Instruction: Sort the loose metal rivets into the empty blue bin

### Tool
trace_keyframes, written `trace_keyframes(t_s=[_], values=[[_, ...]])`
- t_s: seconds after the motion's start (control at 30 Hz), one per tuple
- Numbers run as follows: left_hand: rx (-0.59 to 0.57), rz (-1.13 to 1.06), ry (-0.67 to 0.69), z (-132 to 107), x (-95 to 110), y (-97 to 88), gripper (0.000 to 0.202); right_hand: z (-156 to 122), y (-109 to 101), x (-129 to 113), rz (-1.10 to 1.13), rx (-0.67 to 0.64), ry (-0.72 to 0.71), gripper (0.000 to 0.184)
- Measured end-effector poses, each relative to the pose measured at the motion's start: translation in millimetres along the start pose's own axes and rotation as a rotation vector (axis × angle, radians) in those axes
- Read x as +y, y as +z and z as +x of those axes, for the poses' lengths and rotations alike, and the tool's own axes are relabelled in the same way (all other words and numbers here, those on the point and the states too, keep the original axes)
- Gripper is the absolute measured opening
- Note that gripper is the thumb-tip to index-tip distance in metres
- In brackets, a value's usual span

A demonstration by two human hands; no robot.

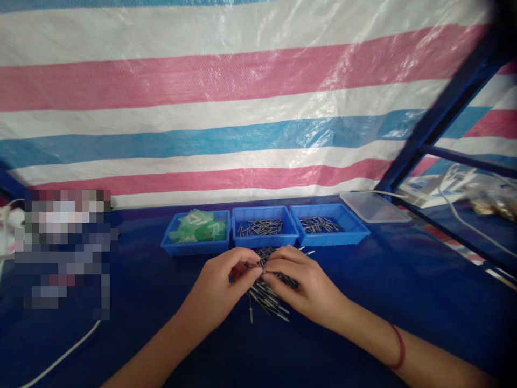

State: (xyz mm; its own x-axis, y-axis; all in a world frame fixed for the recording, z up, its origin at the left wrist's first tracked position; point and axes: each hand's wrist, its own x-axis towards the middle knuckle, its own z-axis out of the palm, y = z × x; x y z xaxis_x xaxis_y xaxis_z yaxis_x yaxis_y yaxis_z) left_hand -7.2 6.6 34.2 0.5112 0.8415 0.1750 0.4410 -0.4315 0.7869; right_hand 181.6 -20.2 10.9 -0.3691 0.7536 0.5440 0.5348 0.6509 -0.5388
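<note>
A loose pile of thin metal blind rivets (266, 299) lies on the dark blue table, below and around my hands. My left hand (226, 277) is closed, thumb and fingertips pinched together over the pile. Its tips meet those of my right hand (301, 277), which is also pinched closed. A tiny bit of metal, apparently a blind rivet (264, 271), shows between the fingertips; most of it is hidden. Just behind the hands, the middle blue bin (264, 241) and the right blue bin (335, 238) hold more rivets. Green plastic packets (197, 226) fill the left blue bin (196, 248).
A clear plastic lid (375, 208) lies at the back right, by a dark blue metal frame (440, 118). A white cable (64, 353) runs along the left, near a blurred-out area. A striped plastic sheet (242, 124) hangs behind the table (363, 285).
</note>
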Motion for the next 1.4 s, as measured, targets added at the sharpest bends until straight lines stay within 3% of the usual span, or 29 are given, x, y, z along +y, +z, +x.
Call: trace_keyframes(t_s=[0.13,0.27,0.6,0.83,1.0,1.23,1.4], values=[[0.1,-0.257,-0.094,-1,-4,12.9,0.013,0,-1,-2,0.11,0.029,0.054,0.009],[0.107,-0.359,-0.128,0,-3,16.2,0.011,-1,0,-2,0.16,0.045,0.075,0.008],[0.058,-0.436,-0.146,2,-4,14.9,0.011,0,2,-4,0.236,0.046,0.125,0.011],[0.071,-0.41,-0.159,1,-1,13.4,0.014,-1,2,0,0.215,0.133,0.189,0.007],[0.022,-0.308,-0.128,0,-4,12.9,0.014,-2,-1,0,0.2,0.196,0.178,0.006],[-0.031,0.048,-0.078,0,-5,10.6,0.02,1,-10,0,0.054,0.182,0.072,0.008],[-0.058,0.368,0.019,0,-3,-4.9,0.021,9,-54,31,-0.241,0.445,0.142,0.008]])
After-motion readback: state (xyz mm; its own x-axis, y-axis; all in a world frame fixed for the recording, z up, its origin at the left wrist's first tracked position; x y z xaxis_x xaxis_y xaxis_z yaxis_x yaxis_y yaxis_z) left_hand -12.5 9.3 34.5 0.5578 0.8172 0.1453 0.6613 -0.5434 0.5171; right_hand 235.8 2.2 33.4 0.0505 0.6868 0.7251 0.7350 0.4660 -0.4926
